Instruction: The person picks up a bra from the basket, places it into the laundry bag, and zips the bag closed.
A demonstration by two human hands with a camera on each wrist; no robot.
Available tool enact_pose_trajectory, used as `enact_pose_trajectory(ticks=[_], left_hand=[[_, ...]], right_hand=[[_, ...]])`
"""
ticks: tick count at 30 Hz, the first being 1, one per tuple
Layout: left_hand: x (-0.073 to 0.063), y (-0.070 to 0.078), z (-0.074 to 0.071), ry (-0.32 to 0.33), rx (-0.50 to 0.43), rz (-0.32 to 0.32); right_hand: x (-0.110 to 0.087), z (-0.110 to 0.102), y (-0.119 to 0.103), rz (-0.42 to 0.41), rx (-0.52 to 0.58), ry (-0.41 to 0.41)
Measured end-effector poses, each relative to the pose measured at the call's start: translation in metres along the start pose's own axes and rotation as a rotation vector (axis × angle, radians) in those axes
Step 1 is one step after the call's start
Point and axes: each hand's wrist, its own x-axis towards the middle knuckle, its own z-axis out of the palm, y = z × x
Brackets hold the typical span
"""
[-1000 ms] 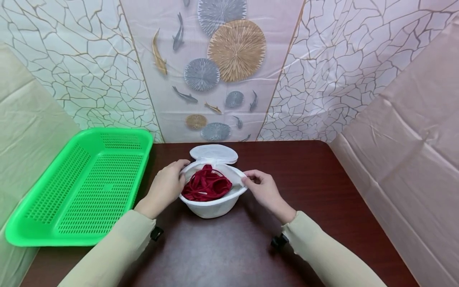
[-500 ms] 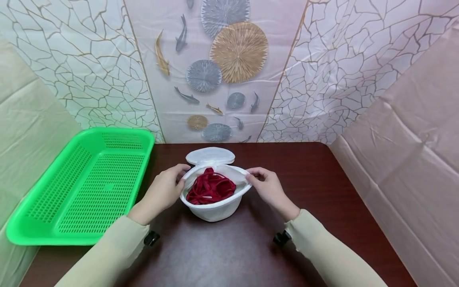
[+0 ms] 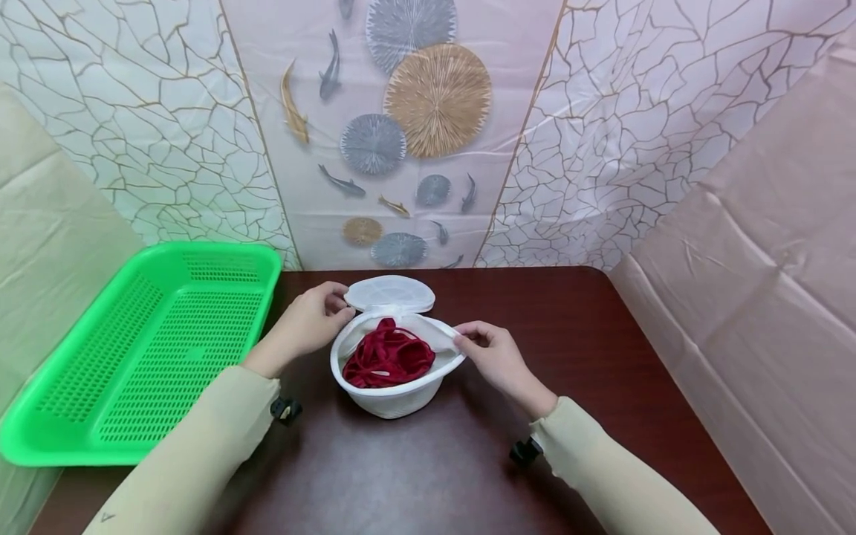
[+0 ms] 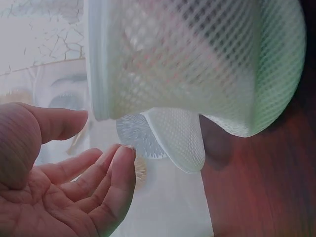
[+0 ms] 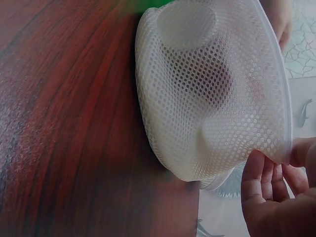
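Mesh bag (image 3: 396, 404), lid (image 3: 391, 293) toward table's (image 3: 548, 319) far edge, holds red fabric (image 3: 389, 357); right hand (image 3: 496, 357) pinches rim (image 3: 376, 392), left hand (image 3: 304, 327) empty, fingers (image 4: 121, 180) parted.

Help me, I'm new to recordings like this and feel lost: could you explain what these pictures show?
There is no machine here, just a person's left hand and right hand. The wide picture looks down from the person's head; the other two look out from each wrist, showing that hand's work up close.

On the dark table sits a white mesh bag with its lid open at the back and red cloth inside. A green basket lies to the left.

The right hand pinches the bag's rim. The left hand is beside the bag, holding nothing, its thumb just off the rim.
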Motion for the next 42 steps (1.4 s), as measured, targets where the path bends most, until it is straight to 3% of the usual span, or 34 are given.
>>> enact_pose_trajectory(ticks=[7,12,22,30,42], left_hand=[[0.037,-0.012,0.001,-0.004,-0.020,-0.122],[0.051,-0.022,0.007,-0.064,-0.084,-0.202],[0.058,-0.037,0.025,-0.159,-0.077,-0.277],[0.059,-0.035,0.034,-0.201,-0.204,-0.307],[0.059,-0.029,0.037,-0.140,-0.232,-0.274]], right_hand=[[-0.001,-0.001,0.001,-0.030,-0.005,-0.015],[-0.003,-0.002,0.001,-0.033,-0.022,-0.021],[-0.005,0.000,0.000,-0.030,-0.038,-0.020],[-0.004,0.002,0.004,-0.039,-0.033,-0.033],[-0.003,0.003,0.006,-0.047,-0.031,-0.031]])
